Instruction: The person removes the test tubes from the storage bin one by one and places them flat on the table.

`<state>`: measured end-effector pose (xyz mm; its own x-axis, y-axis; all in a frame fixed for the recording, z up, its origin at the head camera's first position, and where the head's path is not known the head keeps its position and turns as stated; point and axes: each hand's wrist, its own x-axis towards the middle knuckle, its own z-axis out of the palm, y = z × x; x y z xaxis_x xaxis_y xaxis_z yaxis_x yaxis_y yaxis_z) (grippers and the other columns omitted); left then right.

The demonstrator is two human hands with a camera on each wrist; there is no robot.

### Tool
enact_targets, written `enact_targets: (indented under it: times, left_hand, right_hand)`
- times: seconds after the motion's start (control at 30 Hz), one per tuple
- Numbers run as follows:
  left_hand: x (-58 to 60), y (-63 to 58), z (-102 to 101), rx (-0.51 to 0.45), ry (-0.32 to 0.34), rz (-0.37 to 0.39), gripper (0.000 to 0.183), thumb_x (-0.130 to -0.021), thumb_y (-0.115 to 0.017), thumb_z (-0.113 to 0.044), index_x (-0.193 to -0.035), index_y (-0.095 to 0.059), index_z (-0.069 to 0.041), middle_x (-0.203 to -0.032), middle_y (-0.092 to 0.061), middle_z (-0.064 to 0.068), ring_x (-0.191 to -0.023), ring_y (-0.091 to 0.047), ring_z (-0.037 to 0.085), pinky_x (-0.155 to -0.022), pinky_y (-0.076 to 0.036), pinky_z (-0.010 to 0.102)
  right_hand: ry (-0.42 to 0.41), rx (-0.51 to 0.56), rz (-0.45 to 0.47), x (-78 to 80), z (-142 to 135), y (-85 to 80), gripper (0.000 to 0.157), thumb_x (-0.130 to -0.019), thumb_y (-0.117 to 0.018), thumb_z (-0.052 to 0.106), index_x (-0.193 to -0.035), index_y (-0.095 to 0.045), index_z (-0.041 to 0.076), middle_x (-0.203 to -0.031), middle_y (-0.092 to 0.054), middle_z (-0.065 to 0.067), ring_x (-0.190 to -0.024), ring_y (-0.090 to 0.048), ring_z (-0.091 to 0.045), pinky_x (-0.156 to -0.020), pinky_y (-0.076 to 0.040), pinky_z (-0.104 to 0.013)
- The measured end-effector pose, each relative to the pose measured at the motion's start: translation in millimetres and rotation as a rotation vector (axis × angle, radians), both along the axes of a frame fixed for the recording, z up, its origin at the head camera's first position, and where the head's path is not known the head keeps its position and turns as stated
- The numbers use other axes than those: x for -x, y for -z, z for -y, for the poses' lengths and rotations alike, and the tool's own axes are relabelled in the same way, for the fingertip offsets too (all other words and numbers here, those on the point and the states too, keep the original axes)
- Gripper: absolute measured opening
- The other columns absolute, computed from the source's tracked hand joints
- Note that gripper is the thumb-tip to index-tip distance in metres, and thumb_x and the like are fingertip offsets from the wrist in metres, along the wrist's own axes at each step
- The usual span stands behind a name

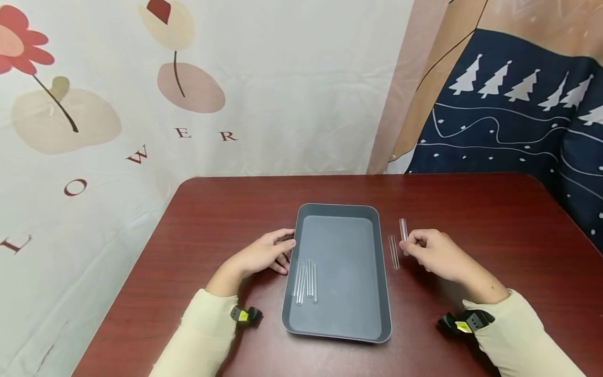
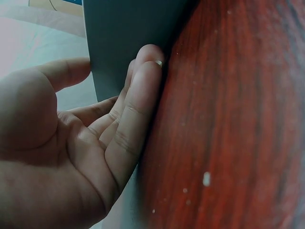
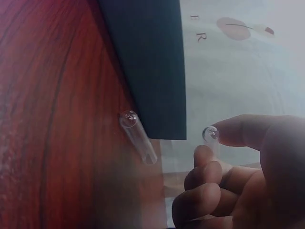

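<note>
While the left hand [image 1: 264, 253] steadies the long side of a grey tray [image 1: 350, 277], the right hand [image 1: 435, 254] holds a clear tube [image 1: 403, 230] just beyond the opposite side. Right grip: pinching that tube between thumb and forefinger, other fingers curled in below; the right wrist view shows the tube lifted off the wooden surface [image 1: 226, 209], outside the tray. Left grip: loosely spread, thumb touching the rim, other fingers against the outer wall, low near the surface.

A second tube, the loose one [image 1: 394, 253], lies on the surface between tray and right hand, close to the tray wall, slightly slanted. Inside the tray, a small bunch of tubes [image 1: 309, 278] lies roughly lengthwise by the left wall, in the half nearer the person; clear and close together, so exact count uncertain.

Person wears pale yellow sleeves [image 1: 200, 330], a small dark device with a yellow label at each wrist. Behind the surface: a whitish curtain [image 1: 301, 78] printed with flowers and letters; to the right, a navy cloth [image 1: 499, 125] with white trees.
</note>
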<state>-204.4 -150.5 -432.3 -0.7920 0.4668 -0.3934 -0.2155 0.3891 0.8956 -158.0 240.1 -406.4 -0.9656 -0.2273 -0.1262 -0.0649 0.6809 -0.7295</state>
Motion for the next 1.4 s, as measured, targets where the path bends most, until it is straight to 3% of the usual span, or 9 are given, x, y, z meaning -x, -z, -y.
enact_targets:
  times: [0.27,0.5,0.83,1.1,1.4]
  left_hand:
    - [0.6,-0.2,0.2,-0.011,0.013,0.000,0.058,-0.106,-0.048,-0.026,-0.156,-0.028,-0.005,-0.089,-0.062,0.011,-0.066,-0.066,0.017,-0.068,-0.063,0.035]
    - [0.8,1.8,1.5,-0.011,0.016,0.002,0.061,-0.106,-0.049,-0.028,-0.157,-0.025,-0.005,-0.091,-0.063,0.011,-0.066,-0.065,0.016,-0.068,-0.063,0.034]
    - [0.4,2.2,1.9,-0.005,0.020,-0.012,0.059,-0.107,-0.047,-0.027,-0.157,-0.027,-0.005,-0.094,-0.064,0.012,-0.067,-0.066,0.017,-0.068,-0.063,0.035]
    - [0.3,3.3,2.6,-0.003,0.016,-0.011,0.059,-0.107,-0.047,-0.028,-0.157,-0.027,-0.005,-0.095,-0.063,0.013,-0.067,-0.066,0.017,-0.068,-0.063,0.035]
    - [0.8,5.0,2.9,0.002,0.021,-0.020,0.059,-0.106,-0.048,-0.028,-0.157,-0.027,-0.005,-0.099,-0.065,0.014,-0.068,-0.066,0.017,-0.068,-0.063,0.036]
  right_hand:
    - [-0.042,-0.034,0.054,1.5,-2.5,4.7,0.031,-0.098,-0.062,0.027,-0.076,-0.058,0.005,-0.056,-0.045,0.003,-0.046,-0.046,-0.013,-0.044,-0.041,-0.027]
    - [-0.070,-0.069,0.048,2.4,-1.9,9.4,0.033,-0.098,-0.063,0.028,-0.071,-0.056,0.009,-0.053,-0.042,0.007,-0.047,-0.046,-0.010,-0.044,-0.041,-0.026]
    - [-0.073,-0.058,0.126,2.4,-2.9,13.7,0.034,-0.098,-0.062,0.026,-0.071,-0.055,0.007,-0.050,-0.042,0.006,-0.043,-0.044,-0.011,-0.042,-0.042,-0.029]
    - [-0.096,-0.179,-0.013,2.0,-2.4,14.2,0.036,-0.095,-0.065,0.025,-0.062,-0.053,0.015,-0.054,-0.040,0.009,-0.052,-0.038,-0.008,-0.050,-0.032,-0.022]
    - [-0.092,-0.231,-0.027,0.6,-1.3,15.5,0.038,-0.095,-0.066,0.028,-0.061,-0.052,0.017,-0.052,-0.039,0.009,-0.051,-0.037,-0.008,-0.047,-0.030,-0.022]
